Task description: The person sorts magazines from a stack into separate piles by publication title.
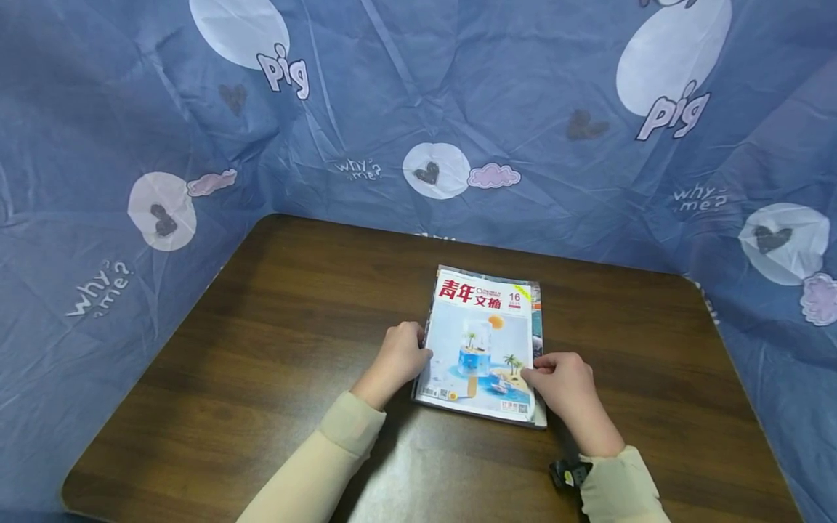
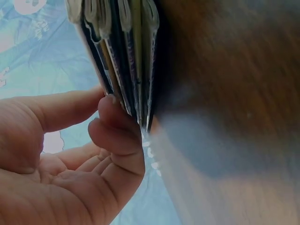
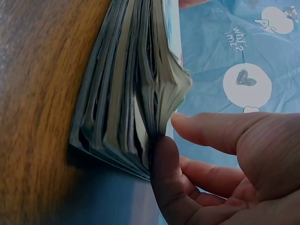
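Observation:
A stack of magazines lies on the table, seen end-on in the left wrist view as several folded spines (image 2: 126, 51). On top is a white magazine (image 1: 451, 341) with red Chinese lettering and a palm-island picture; colourful edges of lower magazines (image 1: 538, 327) stick out at the right. My left hand (image 1: 400, 356) holds the stack's left side, thumb at the cover and curled fingers against the spines. At the right edge near the bottom corner, my right hand (image 1: 565, 381) pinches the upper magazine between thumb and forefinger. Its page edges (image 3: 161, 89) bulge and fan there.
The stack rests on a dark brown wooden table (image 1: 288, 319) with rounded corners. A blue printed cloth (image 1: 366, 87) hangs behind and along both sides. A black band (image 1: 567, 473) is around the right wrist.

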Demonstrator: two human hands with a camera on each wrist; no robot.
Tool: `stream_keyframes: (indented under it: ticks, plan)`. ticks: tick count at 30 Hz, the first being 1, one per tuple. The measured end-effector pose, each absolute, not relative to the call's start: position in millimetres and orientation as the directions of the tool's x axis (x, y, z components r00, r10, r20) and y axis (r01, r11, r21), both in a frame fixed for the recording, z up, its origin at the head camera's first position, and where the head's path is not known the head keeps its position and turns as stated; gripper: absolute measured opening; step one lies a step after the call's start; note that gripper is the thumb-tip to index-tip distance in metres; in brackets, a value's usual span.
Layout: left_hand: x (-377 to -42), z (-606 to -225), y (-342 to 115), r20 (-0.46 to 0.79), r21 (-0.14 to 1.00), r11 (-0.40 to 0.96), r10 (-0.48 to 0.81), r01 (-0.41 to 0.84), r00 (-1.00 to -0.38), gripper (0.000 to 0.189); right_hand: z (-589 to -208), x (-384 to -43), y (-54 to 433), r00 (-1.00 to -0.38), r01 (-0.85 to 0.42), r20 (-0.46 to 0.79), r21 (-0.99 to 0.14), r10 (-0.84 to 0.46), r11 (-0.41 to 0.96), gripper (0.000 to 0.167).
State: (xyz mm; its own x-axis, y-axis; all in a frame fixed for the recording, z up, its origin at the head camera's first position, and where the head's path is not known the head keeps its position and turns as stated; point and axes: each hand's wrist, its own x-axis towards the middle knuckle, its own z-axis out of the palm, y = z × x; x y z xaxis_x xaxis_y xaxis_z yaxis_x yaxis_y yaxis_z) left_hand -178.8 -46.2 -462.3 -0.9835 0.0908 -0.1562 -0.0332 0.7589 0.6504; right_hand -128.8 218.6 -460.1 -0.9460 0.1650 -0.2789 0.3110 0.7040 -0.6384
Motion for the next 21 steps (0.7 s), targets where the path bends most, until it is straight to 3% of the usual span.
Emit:
stream_keyframes:
  ticks: [8, 21]
  plan:
    - [-177.0, -462.8, -45.6, -0.134, 0.651, 0.759, 0.093, -0.017, -0.987, 0.024, -459.1, -128.5, 218.9, -0.947, 0.302, -0.283, -0.634, 0.15, 0.712, 0.04]
    - [-172.2, -463.9, -45.4, -0.044, 0.701, 0.712, 0.09, 0.033, -0.995, 0.021, -461.9, -126.8, 217.5, -0.951, 0.297, -0.265, -0.64, 0.159, 0.709, 0.038]
